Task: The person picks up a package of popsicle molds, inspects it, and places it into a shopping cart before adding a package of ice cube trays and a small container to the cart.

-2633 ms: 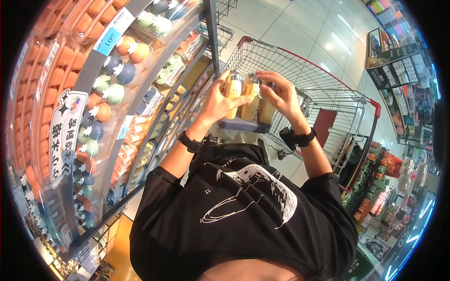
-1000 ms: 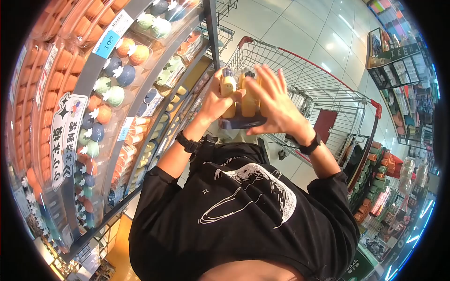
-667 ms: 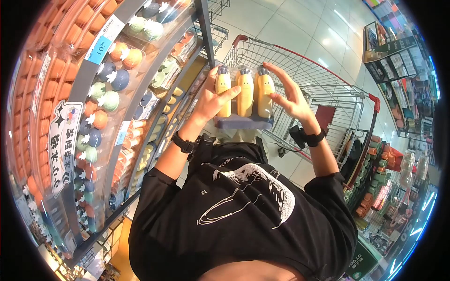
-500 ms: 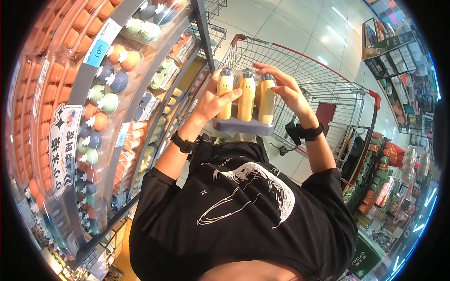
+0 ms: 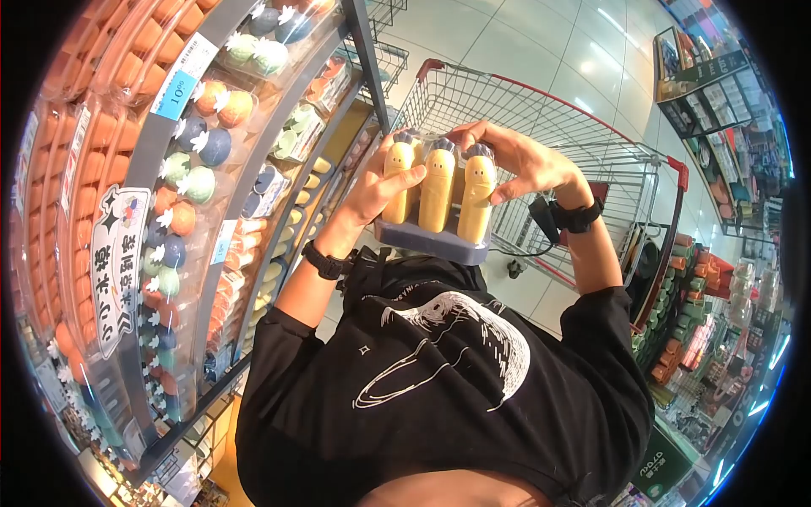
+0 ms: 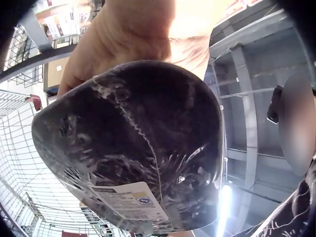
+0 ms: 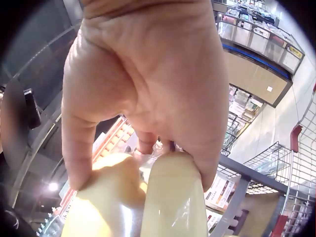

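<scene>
Yellow figures (image 5: 436,198), small faces (image 5: 439,166), dark base (image 5: 431,242)

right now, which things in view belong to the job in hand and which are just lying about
In the job:
pack of three yellow figures, with its dark base
left hand, gripping it
right hand, gripping it

Just around:
shopping cart
round orange, blue and green items on the shelf
blue price tag
white sign

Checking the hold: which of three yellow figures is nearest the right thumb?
The rightmost figure in the head view: the right thumb is beside it; the middle figure and left figure are farther.
</scene>
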`<action>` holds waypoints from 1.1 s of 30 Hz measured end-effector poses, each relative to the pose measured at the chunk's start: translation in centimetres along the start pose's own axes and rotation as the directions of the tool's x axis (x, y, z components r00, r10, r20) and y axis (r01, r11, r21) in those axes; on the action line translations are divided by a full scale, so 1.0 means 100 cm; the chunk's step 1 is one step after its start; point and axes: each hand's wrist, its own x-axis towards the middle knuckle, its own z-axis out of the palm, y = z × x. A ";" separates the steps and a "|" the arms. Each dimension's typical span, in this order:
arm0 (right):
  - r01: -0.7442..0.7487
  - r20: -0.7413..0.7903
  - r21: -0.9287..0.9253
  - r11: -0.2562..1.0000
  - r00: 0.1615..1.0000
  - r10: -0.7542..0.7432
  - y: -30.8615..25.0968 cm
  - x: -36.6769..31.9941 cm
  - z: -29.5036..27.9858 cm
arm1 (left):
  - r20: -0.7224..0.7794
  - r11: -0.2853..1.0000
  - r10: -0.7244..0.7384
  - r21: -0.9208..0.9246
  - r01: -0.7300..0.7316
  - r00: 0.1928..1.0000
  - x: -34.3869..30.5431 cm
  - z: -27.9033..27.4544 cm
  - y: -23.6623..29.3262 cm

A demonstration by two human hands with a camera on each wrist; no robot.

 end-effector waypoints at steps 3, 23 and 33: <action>-0.012 0.011 -0.004 1.000 1.000 0.012 0.004 0.001 -0.001 | -0.013 0.998 -0.017 0.064 0.018 1.000 -0.004 0.004 0.006; 0.100 -0.105 0.088 0.991 0.990 -0.090 0.008 -0.003 0.012 | -0.015 0.995 -0.089 -0.050 0.088 0.996 -0.008 0.003 0.005; 0.199 -0.206 -0.019 0.980 0.958 -0.198 0.010 0.001 0.015 | -0.045 0.987 -0.070 -0.146 0.062 0.997 -0.003 -0.003 0.006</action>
